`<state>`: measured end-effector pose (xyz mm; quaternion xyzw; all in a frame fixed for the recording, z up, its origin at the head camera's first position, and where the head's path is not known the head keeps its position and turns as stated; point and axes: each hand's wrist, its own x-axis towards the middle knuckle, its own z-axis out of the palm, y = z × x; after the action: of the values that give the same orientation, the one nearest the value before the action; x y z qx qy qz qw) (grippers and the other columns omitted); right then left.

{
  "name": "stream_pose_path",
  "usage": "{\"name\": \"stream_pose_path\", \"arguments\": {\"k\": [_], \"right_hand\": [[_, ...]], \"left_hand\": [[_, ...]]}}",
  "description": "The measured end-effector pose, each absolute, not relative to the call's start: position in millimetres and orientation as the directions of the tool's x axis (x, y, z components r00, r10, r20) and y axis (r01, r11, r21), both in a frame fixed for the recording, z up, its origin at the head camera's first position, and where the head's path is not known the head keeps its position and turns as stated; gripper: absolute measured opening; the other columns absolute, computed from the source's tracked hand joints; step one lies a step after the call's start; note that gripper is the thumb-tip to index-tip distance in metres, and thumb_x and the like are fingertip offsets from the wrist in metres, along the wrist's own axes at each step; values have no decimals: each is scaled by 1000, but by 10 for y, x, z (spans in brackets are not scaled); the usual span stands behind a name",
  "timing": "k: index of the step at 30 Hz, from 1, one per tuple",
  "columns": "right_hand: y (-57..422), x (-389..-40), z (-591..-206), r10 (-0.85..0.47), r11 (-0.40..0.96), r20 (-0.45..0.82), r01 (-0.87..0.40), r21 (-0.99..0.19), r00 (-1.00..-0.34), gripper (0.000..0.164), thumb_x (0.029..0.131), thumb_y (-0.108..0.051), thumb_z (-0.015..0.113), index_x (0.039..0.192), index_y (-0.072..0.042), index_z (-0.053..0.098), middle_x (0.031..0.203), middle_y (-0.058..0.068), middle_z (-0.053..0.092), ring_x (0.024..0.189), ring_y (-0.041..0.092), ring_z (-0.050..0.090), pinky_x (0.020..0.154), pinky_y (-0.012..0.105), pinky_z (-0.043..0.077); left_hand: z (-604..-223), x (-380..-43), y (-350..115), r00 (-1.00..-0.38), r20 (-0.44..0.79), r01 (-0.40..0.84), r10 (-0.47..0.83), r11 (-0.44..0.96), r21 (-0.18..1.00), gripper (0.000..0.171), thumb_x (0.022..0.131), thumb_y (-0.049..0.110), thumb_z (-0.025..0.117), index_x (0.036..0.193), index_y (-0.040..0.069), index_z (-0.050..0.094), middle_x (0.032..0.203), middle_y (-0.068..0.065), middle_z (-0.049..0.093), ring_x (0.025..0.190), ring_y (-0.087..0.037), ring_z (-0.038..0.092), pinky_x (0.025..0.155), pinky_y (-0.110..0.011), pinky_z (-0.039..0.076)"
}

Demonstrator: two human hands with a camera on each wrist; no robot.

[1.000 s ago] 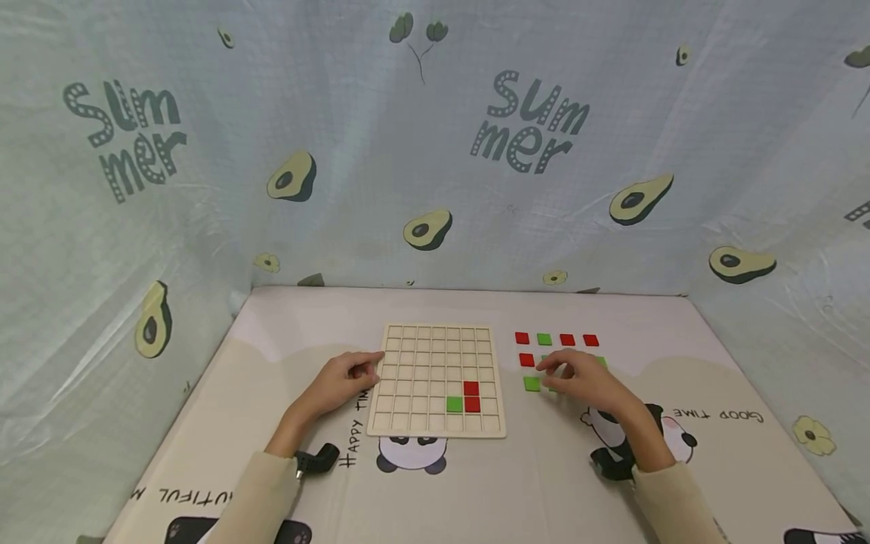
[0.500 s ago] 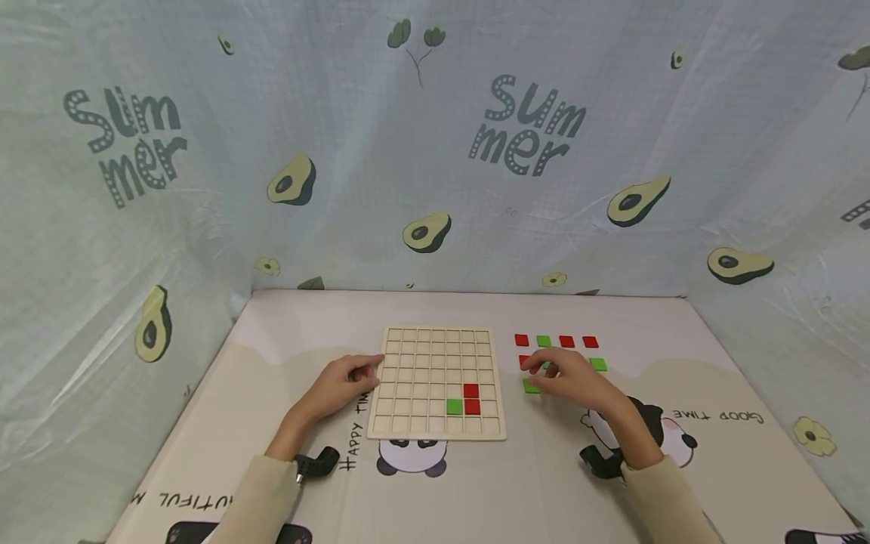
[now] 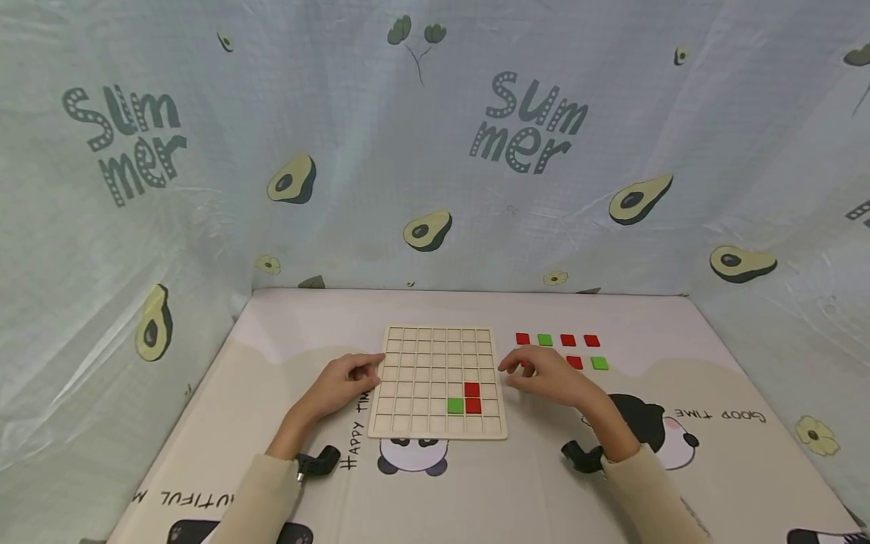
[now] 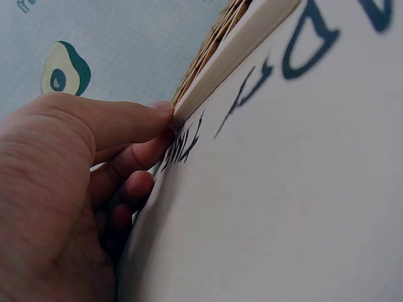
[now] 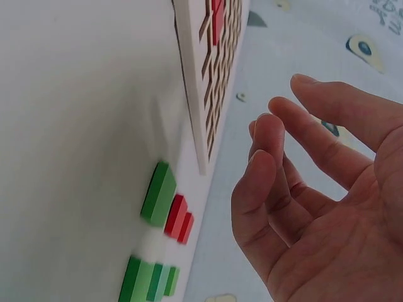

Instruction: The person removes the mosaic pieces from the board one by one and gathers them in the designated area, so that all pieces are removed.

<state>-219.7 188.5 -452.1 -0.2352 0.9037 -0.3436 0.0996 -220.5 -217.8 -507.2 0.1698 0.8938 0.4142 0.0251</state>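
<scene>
A pale wooden grid board (image 3: pixel 418 378) lies flat on the table, with one green tile (image 3: pixel 455 406) and two red tiles (image 3: pixel 472 390) in its cells. My left hand (image 3: pixel 343 380) touches the board's left edge with thumb and index finger; in the left wrist view the thumb tip rests against the pale side of the board (image 4: pixel 214 72). Beside the board's right edge hovers my right hand (image 3: pixel 547 375), fingers loosely bent and apart, holding nothing visible. In the right wrist view, green tiles (image 5: pixel 157 196) and red tiles (image 5: pixel 176 216) lie below its fingers.
Loose red tiles (image 3: pixel 522 338) and green tiles (image 3: pixel 600 363) stand in rows right of the board, some hidden by the right hand. The tablecloth has panda prints (image 3: pixel 412 455) and lettering. A patterned curtain (image 3: pixel 353 249) encloses the back and sides.
My right hand has moved left from over the loose tiles to beside the board's right edge. The left hand and the board stay in place.
</scene>
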Motion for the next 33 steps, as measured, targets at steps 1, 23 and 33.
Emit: {"name": "stream_pose_path", "arguments": {"k": [1,23,33], "right_hand": [[1857,-2198,-4516,-500,654,-19,-363,-664,-866,24,94,-19,74,116,-9,74,105,2,70,82,15,57,67,25,51],[1301,-2259,-4635,-597,634,-64,-422,-648,-800,18,91,-14,74,110,-15,76,108,-3,71,86,13,58,75,25,52],[1106,-2228,-4696,-648,629,-79,-474,-616,-758,17,88,-13,78,104,-17,78,100,-5,68,86,13,58,76,26,49]], "left_hand": [[-5073,-2203,-2180,-942,95,280,322,599,750,47,97,20,71,140,3,64,92,2,64,82,-11,52,73,-24,42],[-5061,-2208,-2195,-942,96,279,320,596,753,47,97,19,72,140,4,64,91,2,63,83,-14,52,74,-24,42],[-5091,-2203,-2190,-942,99,281,321,591,756,47,96,19,72,140,3,64,91,2,63,83,-13,52,74,-24,42]]}}
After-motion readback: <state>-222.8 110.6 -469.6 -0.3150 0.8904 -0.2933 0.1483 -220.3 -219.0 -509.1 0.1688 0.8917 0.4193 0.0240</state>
